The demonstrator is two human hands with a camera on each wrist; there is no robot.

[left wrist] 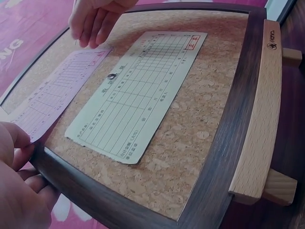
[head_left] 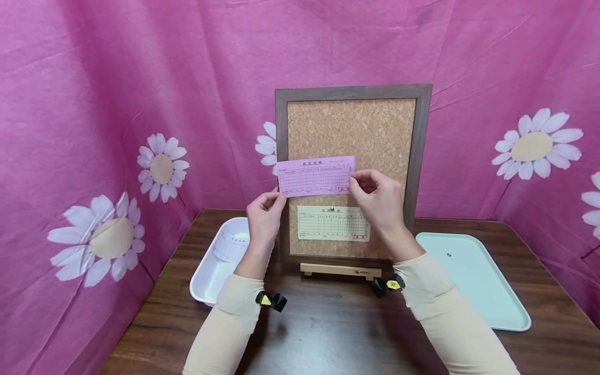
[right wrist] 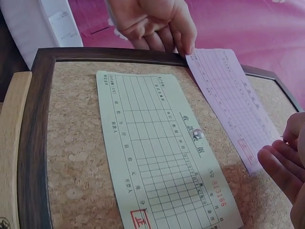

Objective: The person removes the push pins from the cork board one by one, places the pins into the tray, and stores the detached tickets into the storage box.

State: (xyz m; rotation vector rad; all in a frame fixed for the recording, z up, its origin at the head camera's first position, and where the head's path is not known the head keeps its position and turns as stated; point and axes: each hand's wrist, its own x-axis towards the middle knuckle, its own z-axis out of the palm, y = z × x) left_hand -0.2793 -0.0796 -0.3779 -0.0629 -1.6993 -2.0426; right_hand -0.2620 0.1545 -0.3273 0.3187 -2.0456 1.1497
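Observation:
A pink receipt slip (head_left: pixel 316 176) lies across the left part of the framed corkboard (head_left: pixel 351 130), its left end over the frame. My left hand (head_left: pixel 264 216) pinches its lower left corner between thumb and finger. At the slip's right end, my right hand (head_left: pixel 378 200) has thumb and forefinger together on a small pin (right wrist: pixel 282 138); only its thin metal point shows, the rest hidden by the fingers. Below the pink slip, a pale green receipt slip (left wrist: pixel 138 95) hangs on the cork, fixed by a metal pushpin (left wrist: pixel 112 76) near its top edge.
The board stands on a light wooden stand (head_left: pixel 341 271) on the dark wood table (head_left: pixel 323 328). A white tray (head_left: pixel 201 281) with paper slips (head_left: pixel 232 250) is at left. At right lies a mint green tray (head_left: pixel 487 291) with one small pushpin (head_left: pixel 449 254).

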